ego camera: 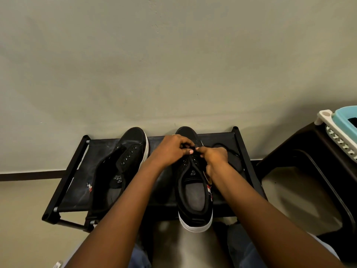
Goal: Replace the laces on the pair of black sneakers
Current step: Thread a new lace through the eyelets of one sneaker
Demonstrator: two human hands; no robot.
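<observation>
Two black canvas sneakers with white soles sit toes-to-wall on a low black fabric-topped shoe rack point(228, 192), presumably to bring the eyelets within reach; the left-hand sneaker point(123, 167), at about nine o'clock, shows bare eyelets; the right-hand sneaker point(193, 188), at centre, is under work. The left hand point(172, 149) and right hand point(214, 155) meet over its forward eyelets, fingers curled and pinching a thin black lace point(229, 151), whose slack loops out at three o'clock; judged mid-threading. A teal-and-white plastic basket point(340, 128) stands on a dark stool at two o'clock.
</observation>
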